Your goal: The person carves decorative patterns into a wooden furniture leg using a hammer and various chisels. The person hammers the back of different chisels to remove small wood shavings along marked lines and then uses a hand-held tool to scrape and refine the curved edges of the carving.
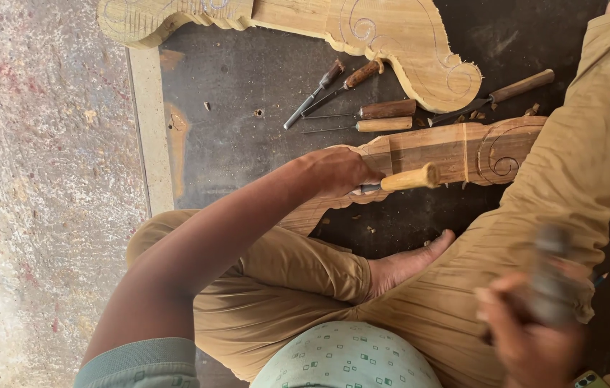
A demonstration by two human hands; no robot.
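Carving in progress. My left hand [341, 172] has its fingers wrapped round a chisel [405, 179], whose pale wooden handle shows clear of my fist while the blade end is hidden under my hand, against the curved wooden workpiece [455, 151]. That piece lies on the dark work board [240, 136] on the floor, just beyond my folded legs, its far end pinned under my right leg.

My right hand [527, 330] is raised near the lower right corner, fingers closed on a mallet [552, 276]; it is motion-blurred, so I cannot make out the head.

Done, as I judge it: a scroll is incised at the workpiece's right end, a step is cut near its middle, and chips lie scattered on the board. Left: the plain left stretch where the chisel sits looks uncarved.

Orientation: the chisel's long axis runs nearly left-right in the frame, handle butt to the right, cutting end pointing left. The workpiece's long axis runs the same way.

Spare chisels [384, 115] lie beyond it, below a second scrolled panel [405, 36].
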